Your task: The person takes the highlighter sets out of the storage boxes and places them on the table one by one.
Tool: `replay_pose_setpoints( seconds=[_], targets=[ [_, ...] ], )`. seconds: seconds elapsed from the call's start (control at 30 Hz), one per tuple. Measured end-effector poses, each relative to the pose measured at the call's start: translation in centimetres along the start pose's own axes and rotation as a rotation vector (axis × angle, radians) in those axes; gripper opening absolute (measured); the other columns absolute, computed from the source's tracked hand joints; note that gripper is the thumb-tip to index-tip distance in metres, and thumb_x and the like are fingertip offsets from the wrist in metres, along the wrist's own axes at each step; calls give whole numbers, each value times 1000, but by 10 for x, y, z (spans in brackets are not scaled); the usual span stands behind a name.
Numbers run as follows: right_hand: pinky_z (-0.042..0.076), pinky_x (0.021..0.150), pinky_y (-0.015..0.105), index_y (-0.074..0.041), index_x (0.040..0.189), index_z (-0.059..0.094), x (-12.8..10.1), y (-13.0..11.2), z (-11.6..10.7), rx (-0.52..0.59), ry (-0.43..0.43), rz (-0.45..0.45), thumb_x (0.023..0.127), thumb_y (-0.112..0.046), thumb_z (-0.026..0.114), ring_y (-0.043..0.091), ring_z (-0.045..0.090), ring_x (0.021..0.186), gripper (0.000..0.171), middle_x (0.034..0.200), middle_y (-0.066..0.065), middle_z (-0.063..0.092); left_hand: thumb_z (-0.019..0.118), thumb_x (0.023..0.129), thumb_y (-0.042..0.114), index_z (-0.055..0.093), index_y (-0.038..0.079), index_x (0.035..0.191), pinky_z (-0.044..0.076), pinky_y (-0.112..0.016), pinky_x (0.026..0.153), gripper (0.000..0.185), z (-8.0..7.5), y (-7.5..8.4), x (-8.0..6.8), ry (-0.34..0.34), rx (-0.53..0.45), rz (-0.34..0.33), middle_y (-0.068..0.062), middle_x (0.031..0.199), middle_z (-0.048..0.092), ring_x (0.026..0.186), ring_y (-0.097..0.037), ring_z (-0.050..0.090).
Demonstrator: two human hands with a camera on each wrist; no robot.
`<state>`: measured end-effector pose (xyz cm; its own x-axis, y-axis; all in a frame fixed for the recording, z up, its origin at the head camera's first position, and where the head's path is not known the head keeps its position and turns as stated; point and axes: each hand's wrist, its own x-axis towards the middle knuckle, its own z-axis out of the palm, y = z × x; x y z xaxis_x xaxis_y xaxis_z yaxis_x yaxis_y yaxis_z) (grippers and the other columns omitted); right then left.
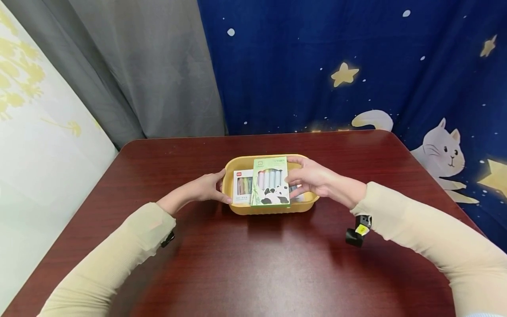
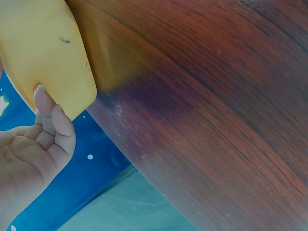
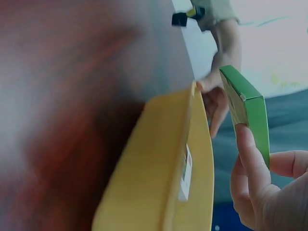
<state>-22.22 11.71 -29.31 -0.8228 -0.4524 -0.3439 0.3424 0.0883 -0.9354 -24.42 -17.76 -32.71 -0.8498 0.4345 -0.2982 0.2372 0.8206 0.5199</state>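
a starry blue fabric curtain point(image 1: 285, 66) hangs behind the glossy dark-red table point(image 1: 253, 264). the right hand point(image 1: 310, 176) pinches a flat green panda-printed cardboard box point(image 1: 271, 181) between thumb and fingers, above a yellow oblong plastic basket point(image 1: 242, 210); the left hand point(image 1: 207, 186) curls its fingers against the basket's end. a slack pinch could drop the green box askew onto the flat white box point(image 1: 243, 187) inside.

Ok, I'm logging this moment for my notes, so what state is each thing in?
Yellow basket: upright on the table, open-topped
Green box: held up above the basket, visible end looks shut
White box: in the basket, partly hidden
Left hand: gripping the basket's left end
Right hand: pinching the green box
Blue curtain: hanging
Grey curtain: hanging
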Motion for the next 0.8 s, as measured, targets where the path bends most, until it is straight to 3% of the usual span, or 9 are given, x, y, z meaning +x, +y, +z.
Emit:
replay_pose_setpoints(
  seconds=[0.27, 0.5, 0.8],
  targets=[
    [53, 65, 41, 1, 141, 15, -9, 11, 18, 59, -80, -24, 82, 13, 44, 23, 61, 83, 68, 101, 11, 58, 76, 72, 38, 13, -1, 145, 40, -32, 80, 105, -1, -3, 3, -9, -14, 19, -10, 100, 57, 90, -19, 49],
    [53, 66, 42, 4, 139, 16, -17, 22, 32, 104, -139, -21, 82, 13, 45, 22, 61, 86, 65, 97, 7, 61, 75, 74, 38, 10, -6, 144, 38, -34, 86, 106, -4, -4, 0, -34, -18, 49, -11, 105, 56, 95, -20, 48],
    [52, 68, 47, 5, 133, 20, -22, 38, 54, 129, -112, -7, 80, 14, 46, 23, 62, 85, 60, 95, 13, 58, 73, 78, 20, 15, -11, 141, 40, -28, 71, 90, -6, -10, 1, -54, -92, 141, -9, 85, 55, 77, -16, 50]
  ],
)
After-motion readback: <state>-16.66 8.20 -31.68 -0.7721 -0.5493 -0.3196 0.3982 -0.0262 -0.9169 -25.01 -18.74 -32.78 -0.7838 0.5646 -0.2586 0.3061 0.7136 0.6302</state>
